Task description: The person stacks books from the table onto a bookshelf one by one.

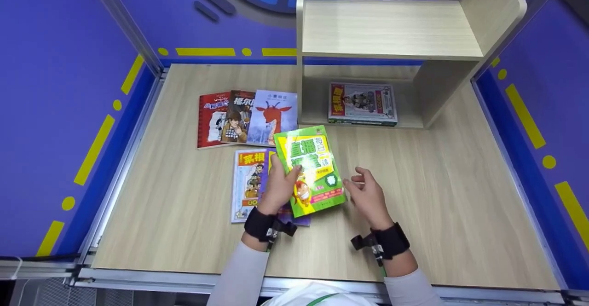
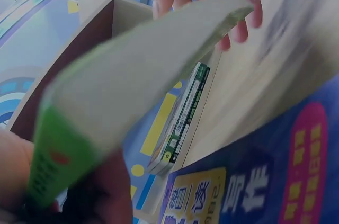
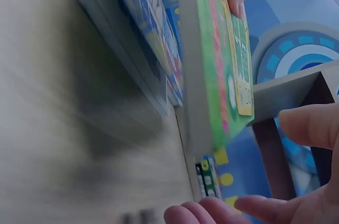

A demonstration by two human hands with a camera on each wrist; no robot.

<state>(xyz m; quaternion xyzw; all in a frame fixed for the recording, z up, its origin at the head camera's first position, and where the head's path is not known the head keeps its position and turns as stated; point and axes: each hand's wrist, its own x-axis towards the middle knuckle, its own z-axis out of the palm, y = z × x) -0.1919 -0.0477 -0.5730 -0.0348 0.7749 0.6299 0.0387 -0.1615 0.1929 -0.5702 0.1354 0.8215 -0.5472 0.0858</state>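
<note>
My left hand [image 1: 277,187] grips a green and yellow book [image 1: 329,181] by its left side, thumb over the cover. The book is raised and tilted above a purple book [image 2: 254,181], which it partly covers in the head view. To the right of the green book, my right hand [image 1: 368,198] holds nothing, its fingers spread and loosely bent near the book's lower right corner. In the right wrist view, thumb and fingers stand apart beside the green book [image 3: 212,65]. A white and orange comic book [image 1: 247,186] lies partly under the purple one.
A wooden shelf unit [image 1: 391,30] stands at the back right, with a small stack of books [image 1: 363,103] lying in its lower compartment. Left of it, a red book [image 1: 211,122], a dark book [image 1: 237,117] and a pale blue giraffe book [image 1: 276,117] overlap on the table [image 1: 161,204].
</note>
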